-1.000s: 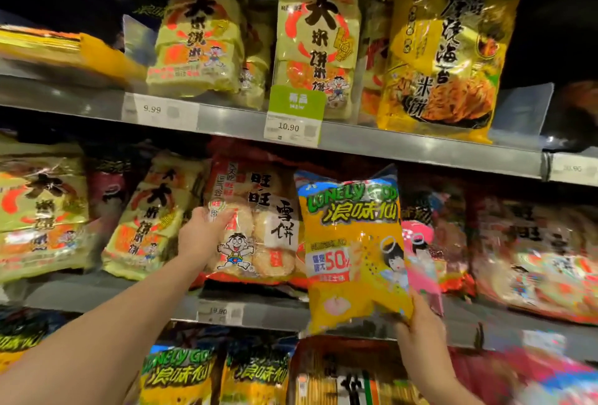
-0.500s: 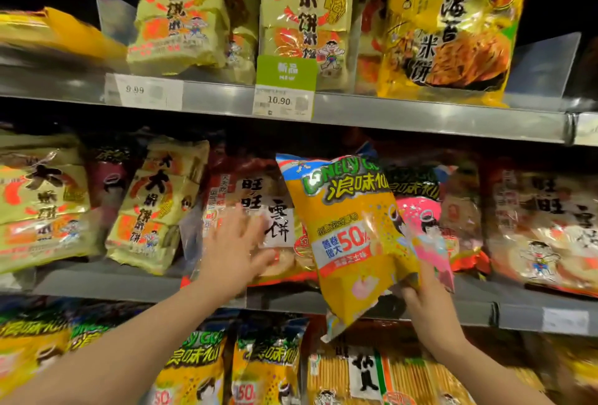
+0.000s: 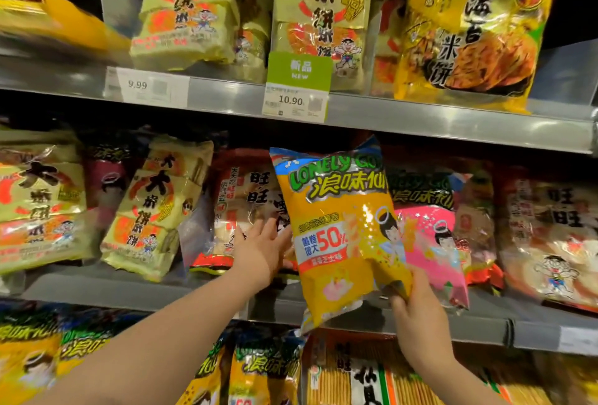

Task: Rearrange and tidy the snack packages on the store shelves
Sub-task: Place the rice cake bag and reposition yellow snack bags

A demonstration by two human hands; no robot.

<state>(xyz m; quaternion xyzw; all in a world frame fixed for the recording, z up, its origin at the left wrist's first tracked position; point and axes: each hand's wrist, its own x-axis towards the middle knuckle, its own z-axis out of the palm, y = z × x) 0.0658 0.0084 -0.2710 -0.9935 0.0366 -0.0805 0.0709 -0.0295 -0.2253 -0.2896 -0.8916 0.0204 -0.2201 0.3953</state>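
**Item:** yellow Lonely God snack bag (image 3: 339, 233).
**Location:** held in front of the middle shelf (image 3: 129, 291), between the red rice-cracker bag (image 3: 239, 207) and the pink Lonely God bag (image 3: 430, 242).
**Long axis:** near upright, top leaning left.
**Right hand** (image 3: 417, 310): below and right of the item, fingers clamped on its lower right corner.
**Left hand** (image 3: 259, 252): just beside the item's left edge, fingers straight and spread, pressing on the red bag, forearm rising from lower left.
**Judgement:** the likely slot lies straight behind the item, and the right hand is the carrier.

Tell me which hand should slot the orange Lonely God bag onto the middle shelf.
Right. The right hand grips the orange bag at its lower corner; the left hand only presses flat on the red pack beside it, holding nothing.
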